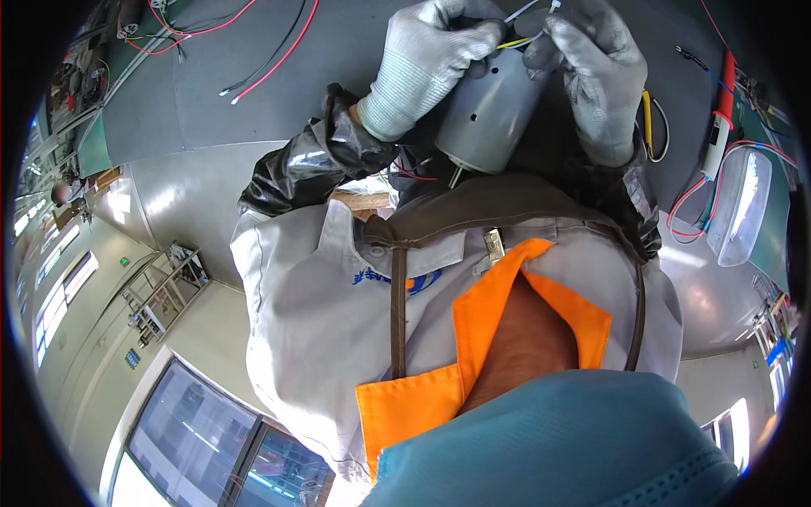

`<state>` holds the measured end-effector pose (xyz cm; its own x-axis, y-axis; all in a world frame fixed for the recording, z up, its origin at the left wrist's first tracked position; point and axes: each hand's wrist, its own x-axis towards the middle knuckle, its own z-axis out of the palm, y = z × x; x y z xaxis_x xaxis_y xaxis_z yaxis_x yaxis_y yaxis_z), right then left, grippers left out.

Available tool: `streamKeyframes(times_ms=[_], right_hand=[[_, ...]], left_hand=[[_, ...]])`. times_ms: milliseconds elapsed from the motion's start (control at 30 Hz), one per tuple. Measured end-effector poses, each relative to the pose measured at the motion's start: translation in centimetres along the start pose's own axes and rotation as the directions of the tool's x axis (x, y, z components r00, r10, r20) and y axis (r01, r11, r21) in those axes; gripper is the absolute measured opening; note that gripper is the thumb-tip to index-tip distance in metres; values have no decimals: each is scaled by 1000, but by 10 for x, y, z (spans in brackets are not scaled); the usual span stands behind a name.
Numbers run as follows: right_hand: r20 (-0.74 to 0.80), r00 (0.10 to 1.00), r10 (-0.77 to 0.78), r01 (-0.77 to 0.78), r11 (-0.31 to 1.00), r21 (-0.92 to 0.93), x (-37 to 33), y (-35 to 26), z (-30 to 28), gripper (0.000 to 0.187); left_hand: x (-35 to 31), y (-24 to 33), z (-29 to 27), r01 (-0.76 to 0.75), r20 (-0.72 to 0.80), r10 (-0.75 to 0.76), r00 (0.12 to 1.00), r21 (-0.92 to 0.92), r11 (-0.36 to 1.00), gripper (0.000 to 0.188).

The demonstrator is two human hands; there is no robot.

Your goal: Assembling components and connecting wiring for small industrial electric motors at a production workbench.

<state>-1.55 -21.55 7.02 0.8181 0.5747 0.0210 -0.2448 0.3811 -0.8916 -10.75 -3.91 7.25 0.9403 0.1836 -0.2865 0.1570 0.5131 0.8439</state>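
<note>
Both gloved hands meet at twelve o'clock over the dark tabletop [211, 101]. The left hand [427, 63] has its fingers curled around a grey cylindrical motor [490, 114], whose shaft points toward six o'clock. The right hand [596, 72] pinches the thin yellow and white wires [519, 38] at the motor's top. Red and black leads [270, 63] lie at ten o'clock.

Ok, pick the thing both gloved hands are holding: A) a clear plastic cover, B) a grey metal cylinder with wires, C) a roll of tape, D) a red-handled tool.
B: the left hand and right hand grip a grey metal cylinder, pinching thin wires at its top.
</note>
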Motion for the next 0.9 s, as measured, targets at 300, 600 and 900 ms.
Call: streamKeyframes(times_ms=[300,600,900], right_hand=[[-33,996,-78,77,997,-33,-3,-1,0,51],[59,961,270,-266,962,-68,-2,-34,0,52],[-26,1000,-17,19,997,74,-12,-7,2,47]], left_hand=[[-2,-5,-2,-14,31,16,999,-70,997,23],[4,3,23,-4,-34,6,999,35,999,18],[0,0,9,6,8,-6,1000,-8,1000,17]])
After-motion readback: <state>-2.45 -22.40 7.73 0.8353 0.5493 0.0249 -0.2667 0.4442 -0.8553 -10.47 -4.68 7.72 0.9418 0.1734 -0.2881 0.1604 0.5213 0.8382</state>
